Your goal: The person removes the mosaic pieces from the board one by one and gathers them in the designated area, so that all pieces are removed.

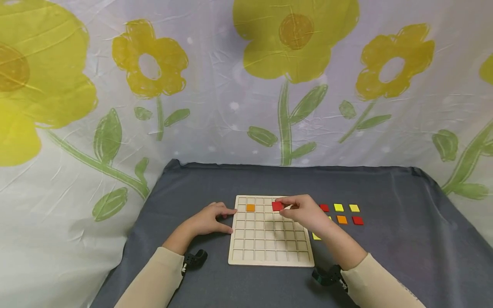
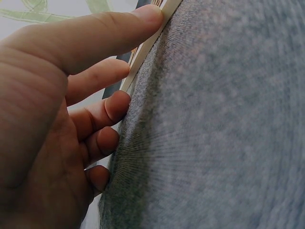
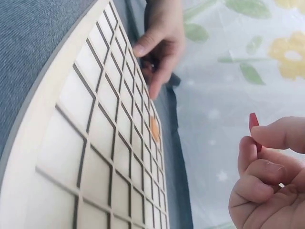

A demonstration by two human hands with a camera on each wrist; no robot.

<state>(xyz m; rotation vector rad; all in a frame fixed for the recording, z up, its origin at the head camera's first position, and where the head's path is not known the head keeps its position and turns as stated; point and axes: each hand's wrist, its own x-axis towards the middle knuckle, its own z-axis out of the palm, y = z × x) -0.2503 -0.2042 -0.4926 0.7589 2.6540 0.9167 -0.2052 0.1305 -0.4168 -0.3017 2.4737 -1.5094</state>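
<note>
A pale wooden grid board (image 1: 254, 244) lies on the dark cloth. In its upper left part sits an orange square tile (image 1: 250, 208). My right hand (image 1: 302, 209) pinches a red square tile (image 1: 277, 206) between thumb and fingers over the board's upper right part; the right wrist view shows this red tile (image 3: 253, 123) edge-on, held clear of the grid. At the board's left edge my left hand (image 1: 208, 220) rests, thumb and index finger spread. Up close, the left wrist view shows the thumb (image 2: 143, 21) touching the board's rim (image 2: 143, 59), the other fingers loosely bent.
Right of the board lie loose tiles: yellow tiles (image 1: 338, 208), red ones (image 1: 357, 220) and an orange one (image 1: 342, 220). My right forearm partly covers this group. A grey cloth (image 1: 393, 256) covers the table, and a flower-printed curtain (image 1: 215, 107) hangs behind it.
</note>
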